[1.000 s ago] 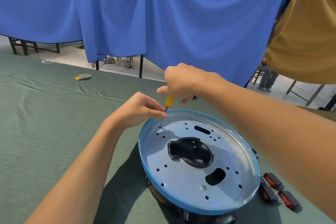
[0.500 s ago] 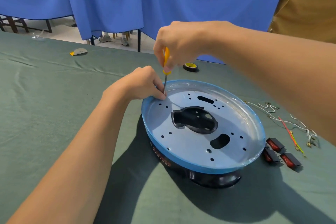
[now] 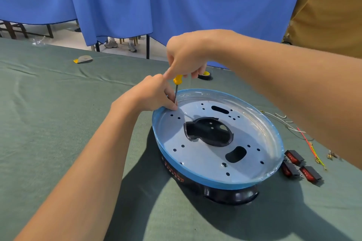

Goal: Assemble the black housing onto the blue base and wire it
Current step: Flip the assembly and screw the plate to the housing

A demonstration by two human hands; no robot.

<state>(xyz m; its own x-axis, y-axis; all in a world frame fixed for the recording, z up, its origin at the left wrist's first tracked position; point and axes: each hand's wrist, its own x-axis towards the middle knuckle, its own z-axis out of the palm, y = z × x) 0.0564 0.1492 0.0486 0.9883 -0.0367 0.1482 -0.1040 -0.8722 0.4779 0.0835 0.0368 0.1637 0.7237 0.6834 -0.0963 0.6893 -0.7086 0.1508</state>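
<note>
base unmoved on the table, atop housing | right hand keeps gripping the screwdriver, now steeper over the far-left hole | left hand still pinches its shaft | likely driving a screw; wires untouched

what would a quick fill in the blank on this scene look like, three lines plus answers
The right hand grips a screwdriver by its ____ handle.
The left hand pinches the shaft low down, over the base, whose rim is ____.
Beside the base lie ____ red switches.
Missing words: yellow; blue; three.
</note>
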